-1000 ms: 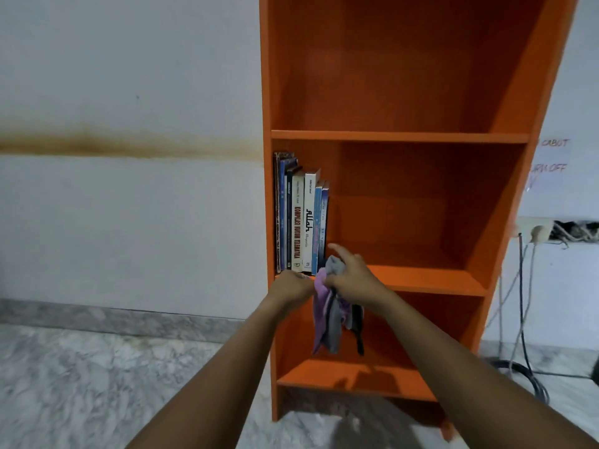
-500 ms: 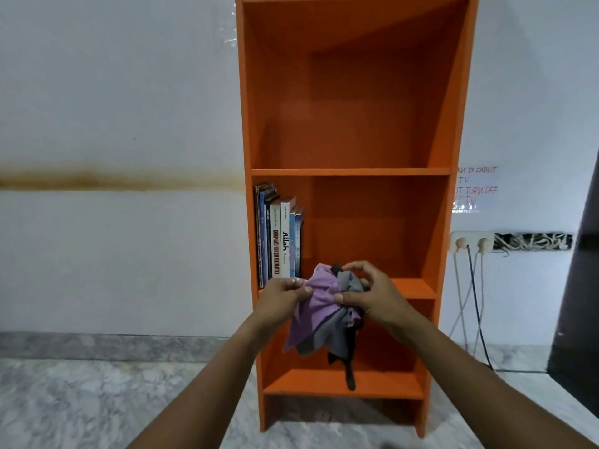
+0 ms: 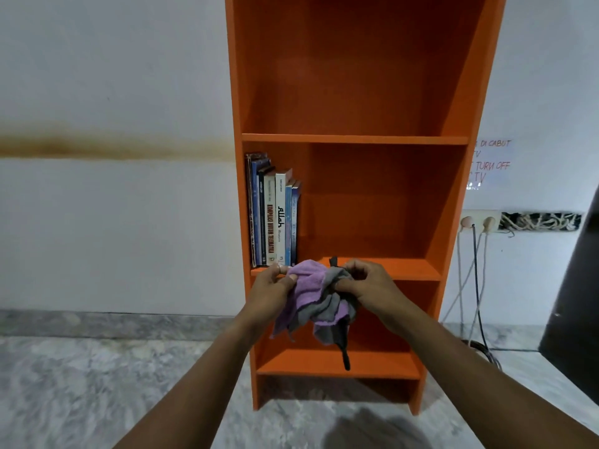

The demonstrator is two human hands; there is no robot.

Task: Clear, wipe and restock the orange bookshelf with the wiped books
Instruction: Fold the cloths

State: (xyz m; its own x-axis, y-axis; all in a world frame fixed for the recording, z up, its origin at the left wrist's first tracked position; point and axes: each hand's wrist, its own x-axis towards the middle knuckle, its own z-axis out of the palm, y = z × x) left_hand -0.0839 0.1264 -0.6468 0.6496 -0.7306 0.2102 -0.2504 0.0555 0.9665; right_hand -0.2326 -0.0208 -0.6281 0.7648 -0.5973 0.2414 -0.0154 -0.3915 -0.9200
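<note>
The orange bookshelf stands against the white wall in front of me. Several books stand upright at the left end of its middle shelf; the top and bottom shelves hold nothing. A purple and grey cloth with a black strap hangs bunched in front of the middle shelf's edge. My left hand pinches its purple left side. My right hand grips the grey right side, fingers curled.
A wall socket with plugs and hanging cables is right of the shelf. A dark object stands at the far right. A marble floor spreads below.
The view has pulled back from the shelf. Both hands lifted and spread the cloth, which hung from the right hand a second ago.
</note>
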